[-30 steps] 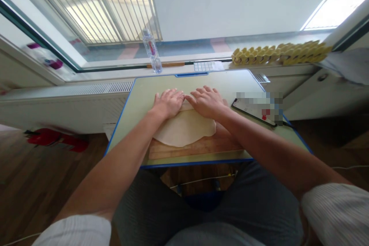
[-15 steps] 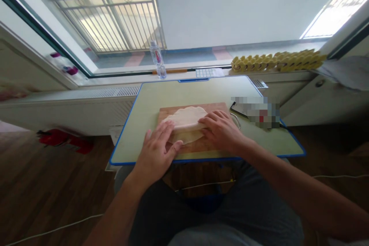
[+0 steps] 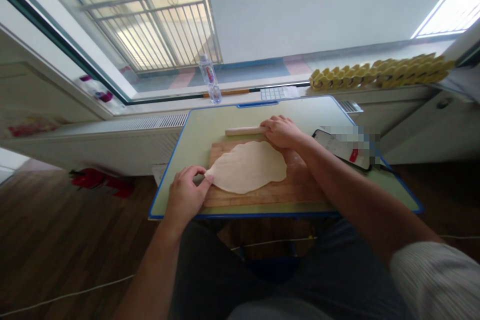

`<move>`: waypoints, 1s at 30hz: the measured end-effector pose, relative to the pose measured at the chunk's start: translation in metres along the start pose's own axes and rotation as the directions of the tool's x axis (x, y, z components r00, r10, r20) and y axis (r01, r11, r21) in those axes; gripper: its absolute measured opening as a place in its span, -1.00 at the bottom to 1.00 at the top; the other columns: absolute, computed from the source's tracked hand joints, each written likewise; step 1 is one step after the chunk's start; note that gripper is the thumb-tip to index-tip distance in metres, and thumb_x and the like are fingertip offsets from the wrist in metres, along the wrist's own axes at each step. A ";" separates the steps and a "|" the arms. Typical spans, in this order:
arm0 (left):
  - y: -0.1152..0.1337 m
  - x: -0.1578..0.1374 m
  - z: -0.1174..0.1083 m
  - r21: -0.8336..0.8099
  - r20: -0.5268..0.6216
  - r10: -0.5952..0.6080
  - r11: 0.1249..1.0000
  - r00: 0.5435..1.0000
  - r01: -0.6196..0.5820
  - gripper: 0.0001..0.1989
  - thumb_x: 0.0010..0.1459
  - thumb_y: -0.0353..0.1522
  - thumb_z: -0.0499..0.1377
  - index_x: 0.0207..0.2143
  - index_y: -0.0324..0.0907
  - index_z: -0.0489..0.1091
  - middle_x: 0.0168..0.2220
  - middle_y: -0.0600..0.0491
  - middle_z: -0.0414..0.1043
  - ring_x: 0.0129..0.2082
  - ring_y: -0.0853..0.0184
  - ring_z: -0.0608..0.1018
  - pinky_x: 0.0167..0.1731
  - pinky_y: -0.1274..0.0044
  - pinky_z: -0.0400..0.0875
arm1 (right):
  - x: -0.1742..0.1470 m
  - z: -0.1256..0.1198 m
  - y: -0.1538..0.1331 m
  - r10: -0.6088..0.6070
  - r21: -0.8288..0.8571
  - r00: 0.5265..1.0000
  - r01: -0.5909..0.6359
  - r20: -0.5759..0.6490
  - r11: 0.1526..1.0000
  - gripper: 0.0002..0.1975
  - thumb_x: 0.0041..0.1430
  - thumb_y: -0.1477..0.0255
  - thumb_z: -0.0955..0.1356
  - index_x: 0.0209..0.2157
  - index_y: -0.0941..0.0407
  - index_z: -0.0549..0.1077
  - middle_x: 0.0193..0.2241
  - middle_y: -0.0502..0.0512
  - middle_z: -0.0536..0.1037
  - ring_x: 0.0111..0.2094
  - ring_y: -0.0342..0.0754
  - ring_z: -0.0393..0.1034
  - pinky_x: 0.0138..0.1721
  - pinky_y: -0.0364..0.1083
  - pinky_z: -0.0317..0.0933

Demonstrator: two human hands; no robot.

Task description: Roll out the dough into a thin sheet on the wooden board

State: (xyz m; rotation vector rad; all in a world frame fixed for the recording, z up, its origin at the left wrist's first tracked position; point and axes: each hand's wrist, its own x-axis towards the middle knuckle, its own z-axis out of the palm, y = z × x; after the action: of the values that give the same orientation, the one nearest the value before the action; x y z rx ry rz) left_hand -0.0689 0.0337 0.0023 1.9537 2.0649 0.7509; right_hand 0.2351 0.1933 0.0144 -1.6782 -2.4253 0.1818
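Observation:
A flat, pale sheet of dough [image 3: 249, 167] with a wavy edge lies on the wooden cutting board [image 3: 262, 197]. My left hand [image 3: 189, 187] pinches the dough's left tip between thumb and fingers, just past the board's left edge. Beyond the board, a thin white rolling pin [image 3: 243, 131] rests on the table. My right hand [image 3: 281, 131] is closed over the pin's right end, which it hides. The right forearm passes over the board's right side.
The pale table [image 3: 210, 120] has a blue rim. A phone [image 3: 339, 149], partly blurred out, lies on its right side. On the windowsill stand a plastic bottle [image 3: 210, 80] and a yellow egg-carton-like strip [image 3: 378, 74]. A red fire extinguisher [image 3: 101, 182] lies on the floor at left.
The rolling pin has moved off the dough to the table behind the board, with my right hand on it. My left hand has shifted left and now pinches the dough's tip.

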 end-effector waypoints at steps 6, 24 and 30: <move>0.018 0.008 -0.009 0.004 -0.004 -0.055 0.998 0.998 0.055 -0.78 0.19 -0.15 0.14 -0.34 -0.07 0.47 -0.32 0.04 0.57 -0.26 0.17 0.58 -0.21 0.40 0.40 | -0.028 -0.019 -0.025 -0.011 0.085 0.992 0.022 -0.125 0.996 -0.54 0.40 0.28 0.27 0.23 0.11 0.49 0.19 0.29 0.51 0.22 0.26 0.30 0.24 0.18 0.14; 0.082 0.056 0.011 -0.794 0.023 0.141 0.604 0.990 -0.068 -0.56 0.15 -0.05 0.32 -0.08 -0.19 0.49 -0.04 -0.07 0.59 0.00 0.17 0.59 0.07 0.37 0.43 | -0.083 -0.042 -0.087 0.185 0.629 0.970 -0.044 -0.161 0.776 -0.62 0.35 0.23 0.25 -0.49 0.10 0.46 -0.55 -0.03 0.44 -0.45 -0.09 0.31 -0.42 -0.12 0.05; 0.079 0.073 0.037 -0.914 0.195 0.211 0.393 0.958 0.100 -0.22 0.06 0.04 0.37 0.23 -0.10 0.30 0.45 -0.14 0.17 0.46 -0.02 0.20 0.38 0.21 0.14 | -0.081 -0.073 -0.077 0.104 0.817 0.977 0.097 -0.188 0.568 -0.71 0.18 0.18 0.35 -0.40 0.11 0.52 -0.52 -0.07 0.43 -0.47 -0.14 0.26 -0.45 -0.15 0.09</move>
State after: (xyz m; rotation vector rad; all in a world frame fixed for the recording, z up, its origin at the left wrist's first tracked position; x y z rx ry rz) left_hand 0.0103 0.1132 0.0234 1.3045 0.9490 1.1981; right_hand 0.2085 0.0904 0.0951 -1.1514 -1.6908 0.9287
